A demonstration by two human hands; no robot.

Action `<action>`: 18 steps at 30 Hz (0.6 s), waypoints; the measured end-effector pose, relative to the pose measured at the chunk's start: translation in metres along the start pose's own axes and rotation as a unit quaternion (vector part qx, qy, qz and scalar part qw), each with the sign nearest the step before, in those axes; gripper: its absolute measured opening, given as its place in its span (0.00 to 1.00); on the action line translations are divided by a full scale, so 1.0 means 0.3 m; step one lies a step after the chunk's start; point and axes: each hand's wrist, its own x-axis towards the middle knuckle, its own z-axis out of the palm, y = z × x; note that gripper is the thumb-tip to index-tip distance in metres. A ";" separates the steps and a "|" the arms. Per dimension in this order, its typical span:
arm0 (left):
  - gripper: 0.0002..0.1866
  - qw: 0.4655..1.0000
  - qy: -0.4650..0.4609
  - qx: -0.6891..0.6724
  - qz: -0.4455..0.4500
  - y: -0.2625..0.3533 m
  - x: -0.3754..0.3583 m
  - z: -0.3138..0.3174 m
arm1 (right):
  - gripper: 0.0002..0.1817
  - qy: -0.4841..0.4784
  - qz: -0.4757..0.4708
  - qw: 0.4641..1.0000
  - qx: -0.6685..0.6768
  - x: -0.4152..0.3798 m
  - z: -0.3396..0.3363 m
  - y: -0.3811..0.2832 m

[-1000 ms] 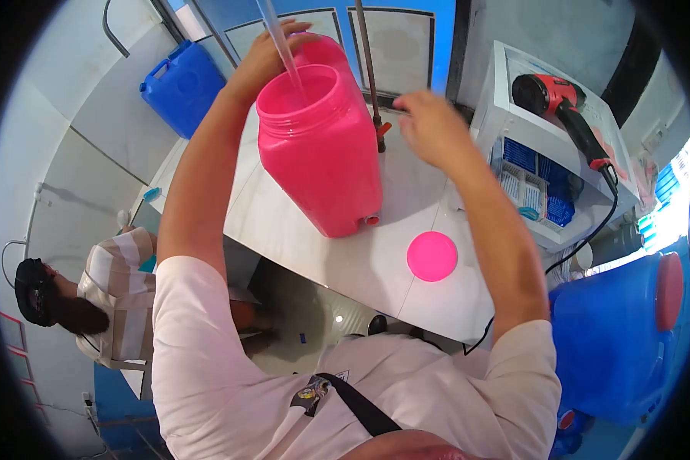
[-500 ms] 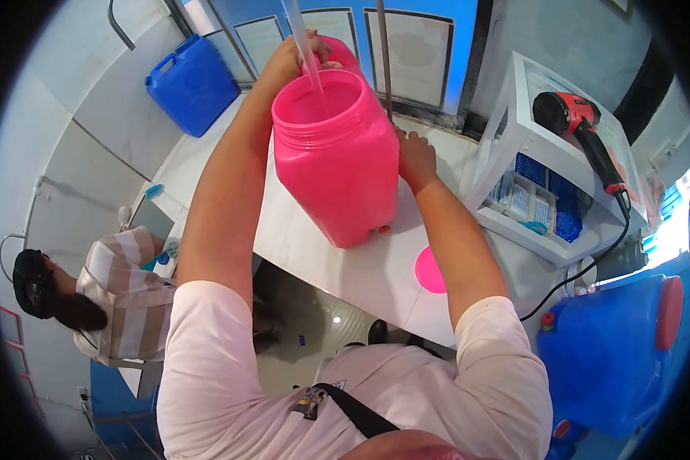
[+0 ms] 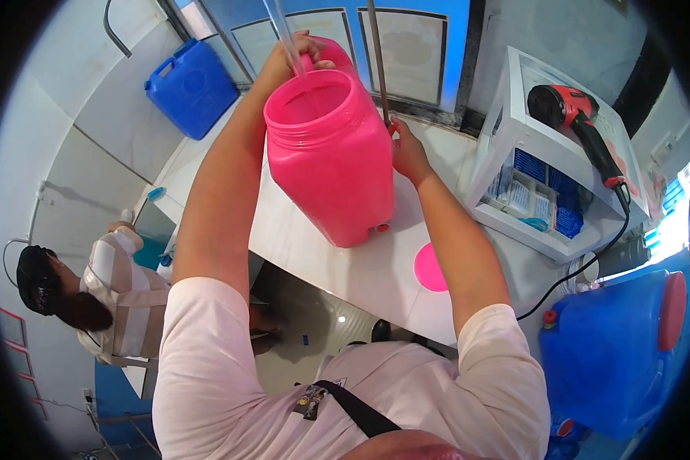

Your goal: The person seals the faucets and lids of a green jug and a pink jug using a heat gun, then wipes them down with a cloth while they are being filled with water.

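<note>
A tall pink plastic jug (image 3: 331, 184) stands uncapped on the white counter, its round mouth towards me. My left hand (image 3: 293, 55) is closed around the handle at the jug's far side. A clear tube (image 3: 282, 31) comes down in front of that hand, its lower end at the jug's mouth. What looks like a thin stream shows below it inside the jug. Right of the jug, my right hand (image 3: 411, 152) has its fingers curled at the lower end of a thin brown rod (image 3: 378, 65). The jug hides part of these fingers.
A pink round lid (image 3: 431, 267) lies on the counter (image 3: 303, 245). To the right are a white cabinet (image 3: 506, 146), a red-black heat gun (image 3: 583, 126) with its cord, and a large blue container (image 3: 602, 353). A blue jerrycan (image 3: 192, 88) stands left. Another person (image 3: 126, 295) works at the left.
My right hand has shifted up slightly, its fingers now at the rod's lower end. My left hand stays on the handle. The other person's arm has reached forward.
</note>
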 end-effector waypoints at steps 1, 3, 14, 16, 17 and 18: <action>0.14 0.999 -0.007 0.041 0.016 -0.002 0.001 -0.006 | 0.26 0.001 0.001 1.000 0.000 -0.012 -0.013 -0.012; 0.14 0.997 -0.024 0.073 0.032 0.006 0.016 -0.017 | 0.27 -0.029 -0.048 0.998 0.027 -0.068 -0.060 -0.042; 0.16 0.992 -0.077 0.102 -0.005 0.077 0.017 -0.046 | 0.24 -0.122 -0.034 0.991 0.038 -0.764 -0.325 -0.184; 0.14 0.986 -0.106 0.088 -0.090 0.128 0.018 -0.063 | 0.24 -0.139 -0.017 0.990 0.034 -0.839 -0.365 -0.164; 0.14 0.986 -0.109 0.087 -0.091 0.141 0.016 -0.069 | 0.24 -0.143 -0.011 0.990 0.011 -0.870 -0.386 -0.151; 0.21 0.983 -0.091 0.123 -0.103 0.145 0.007 -0.081 | 0.25 -0.147 -0.006 0.989 -0.011 -0.890 -0.406 -0.138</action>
